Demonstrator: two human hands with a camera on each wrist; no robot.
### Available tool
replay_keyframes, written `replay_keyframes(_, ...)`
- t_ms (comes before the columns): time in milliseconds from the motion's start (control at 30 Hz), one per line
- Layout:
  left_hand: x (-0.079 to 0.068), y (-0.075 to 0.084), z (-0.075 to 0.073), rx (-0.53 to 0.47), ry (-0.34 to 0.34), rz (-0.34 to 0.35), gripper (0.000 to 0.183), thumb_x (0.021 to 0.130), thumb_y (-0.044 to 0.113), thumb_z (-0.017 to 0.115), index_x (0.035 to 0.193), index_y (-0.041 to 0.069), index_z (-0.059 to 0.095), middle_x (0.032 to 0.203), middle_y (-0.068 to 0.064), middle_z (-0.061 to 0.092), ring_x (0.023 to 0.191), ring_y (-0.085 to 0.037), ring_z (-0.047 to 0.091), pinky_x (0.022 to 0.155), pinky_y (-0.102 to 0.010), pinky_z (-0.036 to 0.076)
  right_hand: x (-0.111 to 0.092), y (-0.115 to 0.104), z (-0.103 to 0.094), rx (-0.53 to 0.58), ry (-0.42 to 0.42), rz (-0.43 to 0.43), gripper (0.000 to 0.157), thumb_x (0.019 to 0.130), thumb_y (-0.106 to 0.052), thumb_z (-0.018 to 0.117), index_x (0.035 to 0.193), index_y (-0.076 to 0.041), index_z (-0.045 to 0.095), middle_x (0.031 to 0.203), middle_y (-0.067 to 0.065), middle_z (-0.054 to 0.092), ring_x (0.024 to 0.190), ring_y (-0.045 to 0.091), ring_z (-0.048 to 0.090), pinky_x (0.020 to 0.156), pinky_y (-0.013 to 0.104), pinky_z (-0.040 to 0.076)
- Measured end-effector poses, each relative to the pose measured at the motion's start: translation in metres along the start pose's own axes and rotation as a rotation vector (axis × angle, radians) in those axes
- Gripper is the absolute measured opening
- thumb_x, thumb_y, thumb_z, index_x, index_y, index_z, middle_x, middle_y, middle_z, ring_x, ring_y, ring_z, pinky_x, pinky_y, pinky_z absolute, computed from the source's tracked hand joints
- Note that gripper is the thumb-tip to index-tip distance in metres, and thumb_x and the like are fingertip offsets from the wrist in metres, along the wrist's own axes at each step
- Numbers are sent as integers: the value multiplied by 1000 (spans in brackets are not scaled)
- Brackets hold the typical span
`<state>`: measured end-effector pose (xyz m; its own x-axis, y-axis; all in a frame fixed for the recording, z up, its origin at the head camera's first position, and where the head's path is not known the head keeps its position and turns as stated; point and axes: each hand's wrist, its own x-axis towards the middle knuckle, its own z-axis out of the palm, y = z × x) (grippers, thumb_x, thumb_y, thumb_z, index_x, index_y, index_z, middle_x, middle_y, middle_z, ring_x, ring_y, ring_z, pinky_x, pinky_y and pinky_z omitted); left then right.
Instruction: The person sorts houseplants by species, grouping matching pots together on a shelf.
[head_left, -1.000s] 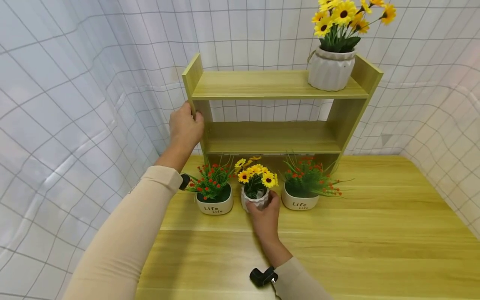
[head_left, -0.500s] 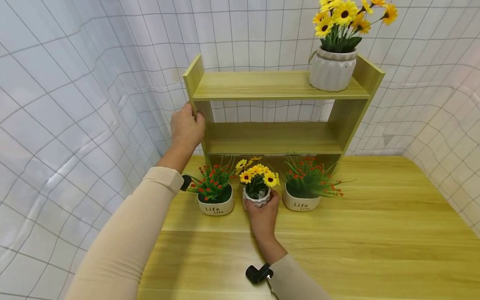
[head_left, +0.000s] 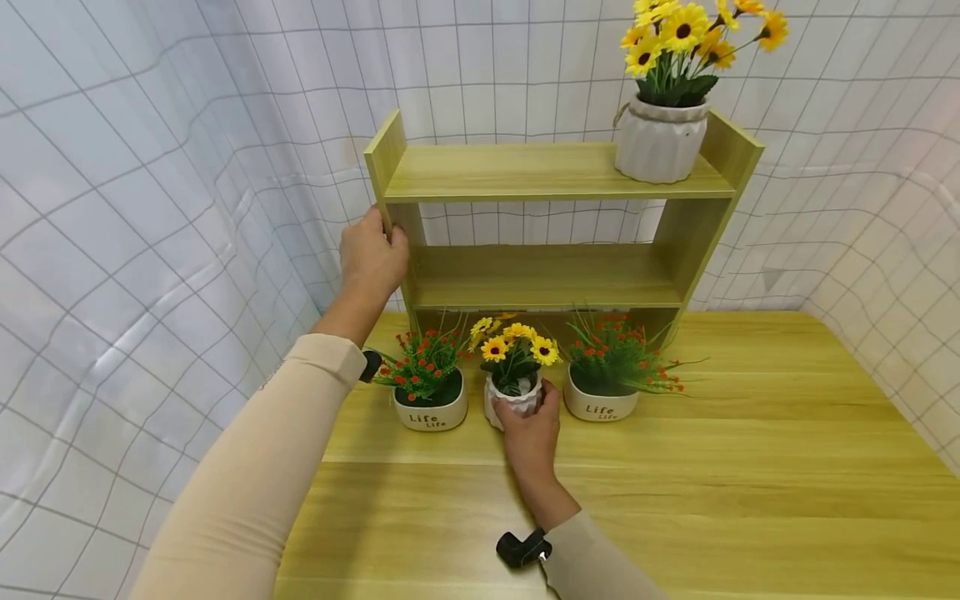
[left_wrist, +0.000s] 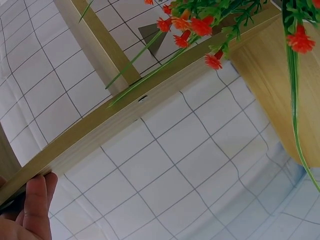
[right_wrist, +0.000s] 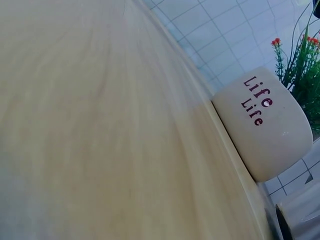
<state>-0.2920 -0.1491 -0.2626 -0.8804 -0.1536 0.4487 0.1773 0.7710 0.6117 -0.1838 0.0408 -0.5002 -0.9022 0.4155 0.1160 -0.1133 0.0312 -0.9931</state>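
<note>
With the left hand (head_left: 373, 260) I grip the left side panel of a wooden shelf unit (head_left: 547, 287); the left wrist view has those fingers (left_wrist: 37, 205) at the panel's edge. My right hand (head_left: 532, 437) holds a small white fluted pot (head_left: 498, 404) by its front and right side. Yellow flowers (head_left: 517, 342) with dark centres fill that pot. In the right wrist view only part of the pot (right_wrist: 302, 212) shows at the lower right corner, and the hand is out of sight. The pot stands between two planters, in front of the shelf.
A left planter (head_left: 431, 412) and a right planter (head_left: 600, 404), both lettered "Life", hold red-flowered greenery on the wooden table (head_left: 750, 483). A larger white pot (head_left: 660, 142) of yellow flowers stands on the top shelf's right end. Gridded white curtain (head_left: 150, 208) surrounds the table.
The yellow flowers have shifted slightly right and turned as my right hand moves their pot a little. My left hand keeps its grip on the shelf panel.
</note>
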Motion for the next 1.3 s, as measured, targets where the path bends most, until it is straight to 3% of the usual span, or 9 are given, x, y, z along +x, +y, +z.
replay_keyframes(267, 0, -2, -1, 12, 14, 0, 26, 99, 17, 46, 108, -2, 61, 111, -23, 69, 105, -42, 64, 83, -50, 53, -3, -8, -5, 78, -25, -19, 78, 77, -13, 85, 140, 0, 41, 135, 16, 49, 124, 28, 49, 103, 44, 42)
replay_keyframes(867, 1, -3, -2, 14, -16, -9, 26, 100, 18, 47, 111, 0, 61, 111, -22, 69, 104, -41, 64, 81, -49, 53, -13, -48, -21, 111, -46, -54, 77, 79, -11, 83, 141, -3, 38, 134, 12, 48, 120, 25, 50, 93, 35, 48)
replay_keyframes(1133, 1, -1, -1, 13, -19, -6, 26, 100, 19, 47, 112, 0, 61, 110, -22, 69, 103, -41, 64, 81, -50, 53, -13, -65, -28, 138, -48, -82, 79, 77, -7, 82, 141, -2, 37, 134, 12, 47, 123, 23, 48, 103, 40, 41)
replay_keyframes(1300, 1, -2, 0, 17, -23, -8, 27, 100, 18, 47, 112, -1, 61, 110, -23, 69, 103, -42, 64, 82, -50, 53, -13, -79, -33, 134, -85, -101, 80, 78, -8, 82, 143, -4, 35, 135, 10, 45, 122, 21, 47, 101, 40, 42)
